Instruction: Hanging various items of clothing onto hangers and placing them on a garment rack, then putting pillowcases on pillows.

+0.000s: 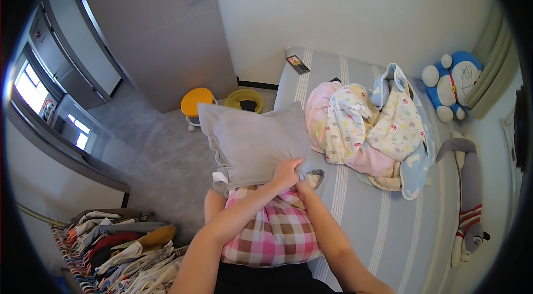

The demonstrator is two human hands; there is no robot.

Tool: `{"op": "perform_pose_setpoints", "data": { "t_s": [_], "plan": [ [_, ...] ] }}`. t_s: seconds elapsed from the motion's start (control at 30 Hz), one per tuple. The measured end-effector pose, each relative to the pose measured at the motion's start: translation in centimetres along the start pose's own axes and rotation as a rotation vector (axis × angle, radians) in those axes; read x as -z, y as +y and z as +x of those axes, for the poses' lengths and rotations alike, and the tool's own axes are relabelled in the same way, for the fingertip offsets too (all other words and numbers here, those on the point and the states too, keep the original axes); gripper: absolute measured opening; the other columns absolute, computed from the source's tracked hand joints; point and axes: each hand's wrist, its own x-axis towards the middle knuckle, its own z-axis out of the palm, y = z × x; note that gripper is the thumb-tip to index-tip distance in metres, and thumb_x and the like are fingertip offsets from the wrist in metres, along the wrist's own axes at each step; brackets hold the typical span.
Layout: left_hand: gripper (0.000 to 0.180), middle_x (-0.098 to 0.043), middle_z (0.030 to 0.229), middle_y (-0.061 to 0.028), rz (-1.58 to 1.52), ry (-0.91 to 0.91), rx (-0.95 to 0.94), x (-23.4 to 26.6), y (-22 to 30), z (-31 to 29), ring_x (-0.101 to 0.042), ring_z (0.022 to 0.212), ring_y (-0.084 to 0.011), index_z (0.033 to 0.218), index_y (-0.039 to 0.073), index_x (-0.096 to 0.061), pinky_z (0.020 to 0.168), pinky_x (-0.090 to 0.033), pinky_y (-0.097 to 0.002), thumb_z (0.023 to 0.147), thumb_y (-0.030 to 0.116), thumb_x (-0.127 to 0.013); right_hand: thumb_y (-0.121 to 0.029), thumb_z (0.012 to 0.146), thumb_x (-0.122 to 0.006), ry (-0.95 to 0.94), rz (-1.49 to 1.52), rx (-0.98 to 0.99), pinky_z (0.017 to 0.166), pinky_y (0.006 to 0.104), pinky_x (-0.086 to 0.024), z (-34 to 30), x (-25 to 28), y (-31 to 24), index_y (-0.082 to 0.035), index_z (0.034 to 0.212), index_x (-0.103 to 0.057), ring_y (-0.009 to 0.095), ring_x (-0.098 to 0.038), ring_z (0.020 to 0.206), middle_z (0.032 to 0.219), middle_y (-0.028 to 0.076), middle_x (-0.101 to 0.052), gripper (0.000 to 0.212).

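While the grey pillowcase [252, 141] stands up over the pink checked pillow [275, 230] at the bed's [388, 227] edge, both hands, left hand [286, 173] and right hand [302, 186], have fingers clamped on its lower hem, cloth rising away from them.

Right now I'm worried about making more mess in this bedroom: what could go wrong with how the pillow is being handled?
Both hands, left hand and right hand, pinch the grey pillowcase at one edge, so the pink checked pillow hanging below may slip out onto the floor. Swinging the case could also knock the pile of baby blankets on the bed, or catch the clothes rack.
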Motion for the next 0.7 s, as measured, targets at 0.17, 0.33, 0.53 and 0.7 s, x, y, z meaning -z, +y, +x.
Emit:
{"op": "perform_pose_setpoints", "data": {
  "t_s": [0.17,0.33,0.53,0.7],
  "plan": [
    [0.020,-0.060,0.080,-0.0193,-0.050,0.044,-0.077,0.4,-2.1,-2.7,-0.058,0.073,-0.0328,0.094,0.001,-0.056,0.064,-0.045,-0.0360,0.079,0.013,-0.058,-0.012,0.081,-0.059,0.310,-0.354,0.600,0.088,0.0369,-0.043,3.3,1.5,2.7,0.001,0.122,-0.044,0.027,-0.053,0.106,0.117,0.015,-0.054,0.045],
    [0.020,-0.052,0.070,-0.0162,0.061,0.139,0.025,3.5,-4.9,-5.0,-0.054,0.069,-0.0350,0.087,0.003,-0.052,0.061,-0.042,-0.0383,0.069,0.006,-0.060,-0.005,0.071,-0.060,0.676,-0.762,1.070,0.092,0.0377,-0.041,4.6,1.3,-1.5,0.001,0.122,-0.048,0.037,-0.049,0.112,0.126,0.025,-0.047,0.052],
    [0.037,-0.052,0.095,-0.0108,0.377,0.261,-0.349,1.5,-0.8,-3.4,-0.052,0.087,-0.0305,0.094,0.009,-0.053,0.069,-0.043,-0.0374,0.060,0.005,-0.067,-0.003,0.070,-0.057,0.252,-0.668,0.819,0.064,0.0405,-0.048,9.8,7.3,3.2,0.001,0.077,-0.064,0.034,-0.062,0.066,0.070,0.015,-0.064,0.011],
    [0.043,-0.049,0.107,-0.0089,0.677,0.314,-0.178,6.7,-5.1,-3.0,-0.049,0.097,-0.0299,0.104,0.013,-0.054,0.076,-0.043,-0.0391,0.063,0.002,-0.062,-0.013,0.070,-0.059,-0.141,-1.201,0.651,0.062,0.0422,-0.047,-3.0,-4.1,-2.3,0.001,0.075,-0.063,0.040,-0.059,0.067,0.070,0.022,-0.061,0.016]
  ]
}}
